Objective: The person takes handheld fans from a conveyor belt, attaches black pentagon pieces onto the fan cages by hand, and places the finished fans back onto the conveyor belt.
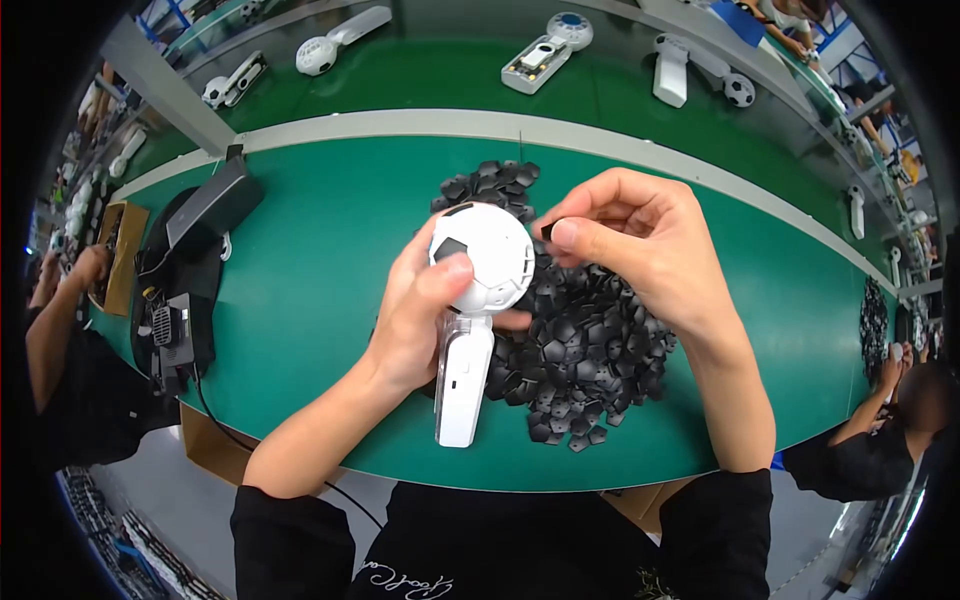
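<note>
A white device [490, 255] with a round football-patterned head and a white handle is gripped in my left hand [415, 310], the thumb on a black patch of the ball. The handle points down toward the table's near edge. Just right of the ball, my right hand [640, 240] pinches a small black piece [548, 231] between thumb and fingers, apart from the device. Beneath and beside both hands lies a heap of black pentagonal pieces [590, 350] on the green table [310, 250].
Black power units [210, 205] with cables stand at the left, near a cardboard box [122, 258] and a co-worker's arm. Beyond the pale rail, similar white devices [545, 60] lie on a green conveyor. Another person sits at the far right beside more black pieces [873, 330].
</note>
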The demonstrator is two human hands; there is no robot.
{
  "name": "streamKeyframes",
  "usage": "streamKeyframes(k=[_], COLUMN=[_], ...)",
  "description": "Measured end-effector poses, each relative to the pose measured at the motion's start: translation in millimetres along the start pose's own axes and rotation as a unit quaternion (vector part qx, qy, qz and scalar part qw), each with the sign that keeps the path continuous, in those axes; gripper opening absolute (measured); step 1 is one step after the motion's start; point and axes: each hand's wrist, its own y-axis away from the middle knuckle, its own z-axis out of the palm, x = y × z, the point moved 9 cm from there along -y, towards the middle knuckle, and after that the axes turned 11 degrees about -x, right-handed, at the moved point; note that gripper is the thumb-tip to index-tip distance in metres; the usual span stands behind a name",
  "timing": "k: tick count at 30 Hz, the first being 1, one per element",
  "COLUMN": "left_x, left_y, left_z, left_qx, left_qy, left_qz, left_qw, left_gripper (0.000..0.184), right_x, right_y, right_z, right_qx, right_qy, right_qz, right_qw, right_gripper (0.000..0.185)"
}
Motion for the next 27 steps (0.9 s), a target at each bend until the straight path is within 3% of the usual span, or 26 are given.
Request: streamKeyframes(k=[4,11,18,21,23,25,27], left_x=[19,47,49,51,50,50,50], left_y=[-3,-1,-3,-5,-4,-3,-2], left_z=[-7,-7,5,0,-5,-4,-4], left_qx=[0.048,0.042,0.014,0.009,0.014,0.01,0.008], left_qy=[-0.03,-0.304,-0.356,-0.353,-0.347,-0.343,-0.342], left_qz=[0.056,0.091,0.101,0.099,0.085,0.085,0.087], left_qw=[0.997,0.947,0.929,0.93,0.934,0.935,0.935], left_gripper=[0.059,0.051,0.056,0.058,0.059,0.059,0.059], right_x=[8,37,45,48,26,12,24], right_y=[4,4,6,9,-3,-3,2], right_z=[14,43,38,44,-17,-68,-75], right_qx=[-0.005,-0.014,-0.044,-0.137,-0.031,0.028,0.024], right_qy=[-0.034,-0.156,-0.17,-0.195,0.052,0.389,0.413], right_qz=[0.014,0.085,0.095,0.182,0.123,0.136,0.175], right_qw=[0.999,0.984,0.98,0.954,0.991,0.911,0.894], right_gripper=[0.011,0.013,0.017,0.024,0.029,0.023,0.021])
